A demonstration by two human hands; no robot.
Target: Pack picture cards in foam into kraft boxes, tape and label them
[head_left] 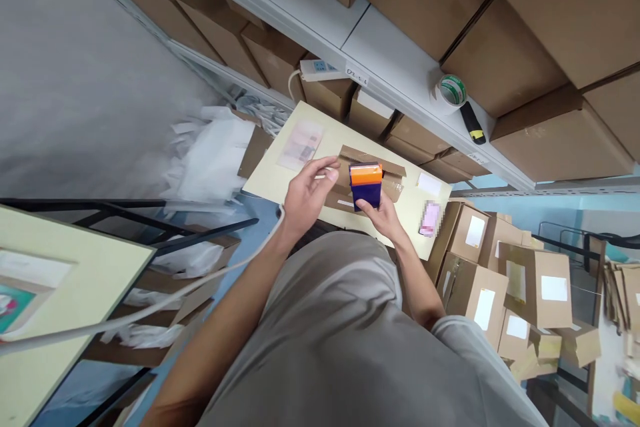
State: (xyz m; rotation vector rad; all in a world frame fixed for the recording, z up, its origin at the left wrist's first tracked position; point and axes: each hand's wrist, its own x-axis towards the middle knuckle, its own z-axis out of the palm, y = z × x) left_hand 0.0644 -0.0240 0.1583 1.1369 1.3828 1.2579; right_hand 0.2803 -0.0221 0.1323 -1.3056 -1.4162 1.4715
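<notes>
My right hand [384, 219] grips a small dark blue and orange box [365, 185], thumb across its lower front. Beneath it on the pale yellow table [340, 131] lies an opened cardboard box [345, 177] with its flaps spread. My left hand [309, 195] hovers over the left side of that carton, fingers bent and apart from the thumb, holding nothing. A pinkish printed sheet [301, 145] lies on the table's far left part. Near the right edge rest a white label [429, 183] and a blurred pink item [430, 219].
Above the table runs a shelf [390, 40] bearing large cartons, a tape roll [453, 90] and a black-yellow cutter [473, 123]. A power strip [323, 70] hangs under it. Labelled cartons [533, 280] are stacked at right. A white cable [200, 287] crosses on the left.
</notes>
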